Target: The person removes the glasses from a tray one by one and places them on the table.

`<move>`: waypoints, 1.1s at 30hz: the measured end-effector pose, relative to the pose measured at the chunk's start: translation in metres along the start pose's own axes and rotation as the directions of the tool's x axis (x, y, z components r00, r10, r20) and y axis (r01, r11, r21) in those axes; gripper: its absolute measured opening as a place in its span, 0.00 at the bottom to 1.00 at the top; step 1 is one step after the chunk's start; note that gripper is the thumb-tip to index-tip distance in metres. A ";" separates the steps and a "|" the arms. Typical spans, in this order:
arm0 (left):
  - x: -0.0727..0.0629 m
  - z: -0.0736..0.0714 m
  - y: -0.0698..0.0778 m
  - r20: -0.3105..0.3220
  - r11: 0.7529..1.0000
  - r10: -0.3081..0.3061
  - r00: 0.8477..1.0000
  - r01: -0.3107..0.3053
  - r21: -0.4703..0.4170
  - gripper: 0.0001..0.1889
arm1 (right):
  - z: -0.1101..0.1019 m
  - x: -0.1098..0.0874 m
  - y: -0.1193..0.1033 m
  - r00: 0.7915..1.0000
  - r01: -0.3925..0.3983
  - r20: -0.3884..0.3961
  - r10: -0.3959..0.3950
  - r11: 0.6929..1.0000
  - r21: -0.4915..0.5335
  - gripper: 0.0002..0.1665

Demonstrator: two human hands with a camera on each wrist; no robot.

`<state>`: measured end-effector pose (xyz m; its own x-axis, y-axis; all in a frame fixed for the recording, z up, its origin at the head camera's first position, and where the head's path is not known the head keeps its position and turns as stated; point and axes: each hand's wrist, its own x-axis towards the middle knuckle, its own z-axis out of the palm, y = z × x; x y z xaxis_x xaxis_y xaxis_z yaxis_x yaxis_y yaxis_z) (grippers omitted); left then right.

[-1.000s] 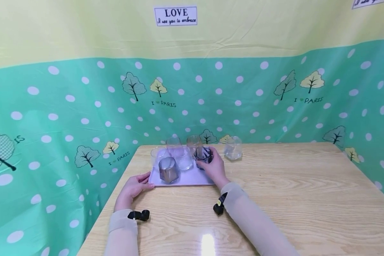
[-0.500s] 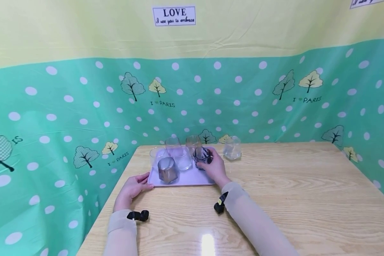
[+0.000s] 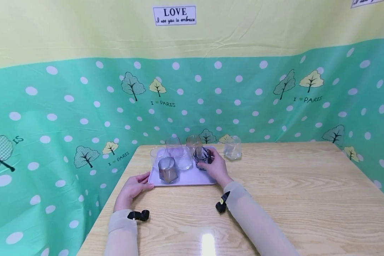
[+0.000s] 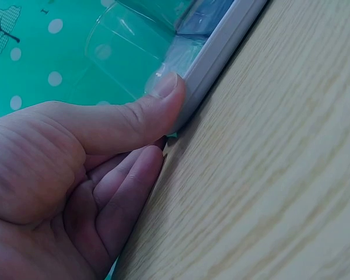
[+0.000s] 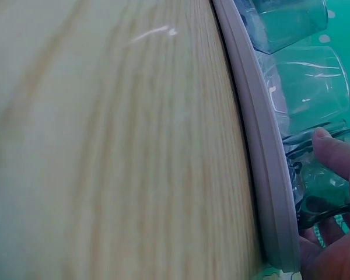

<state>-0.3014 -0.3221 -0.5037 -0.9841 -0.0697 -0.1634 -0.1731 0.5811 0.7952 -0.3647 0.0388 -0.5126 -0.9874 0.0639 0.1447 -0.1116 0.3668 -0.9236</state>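
My left hand [image 3: 134, 185] is at the near left corner of a pale lilac tray [image 3: 198, 180]. In the left wrist view its thumb lies on the tray's rim, with the other fingers bent below the edge. My right hand [image 3: 217, 167] grips a clear glass with dark stripes [image 3: 202, 156] at the tray's right side, thumb at its near side. A smoky grey glass [image 3: 168, 171] stands near the tray's front. Clear glasses, among them one in the middle [image 3: 183, 160] and one at the left [image 3: 158, 156], share the tray with an amber-tinted glass [image 3: 193, 142].
Another clear glass [image 3: 233, 148] stands on the wooden table [image 3: 294, 192] to the right of the tray, near the back edge. A green and yellow patterned curtain [image 3: 211, 81] hangs right behind the table and along both sides.
The right wrist has shifted very slightly while the hand stays on the striped glass. The left hand, the tray and the other glasses keep their places.
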 end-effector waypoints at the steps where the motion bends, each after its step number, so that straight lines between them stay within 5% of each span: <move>1: 0.000 0.000 0.000 0.001 1.000 0.003 1.000 -0.003 0.002 0.41 | 0.000 0.000 0.000 1.000 0.000 0.000 0.000 1.000 0.001 0.46; 33: -0.003 0.001 0.003 0.007 1.000 -0.001 1.000 0.001 -0.009 0.41 | -0.001 -0.001 0.000 0.999 -0.054 0.008 0.054 0.999 -0.009 0.49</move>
<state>-0.2990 -0.3198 -0.5015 -0.9836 -0.0644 -0.1687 -0.1748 0.5740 0.8000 -0.3631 0.0395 -0.5122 -0.9929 0.0762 0.0918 -0.0572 0.3713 -0.9268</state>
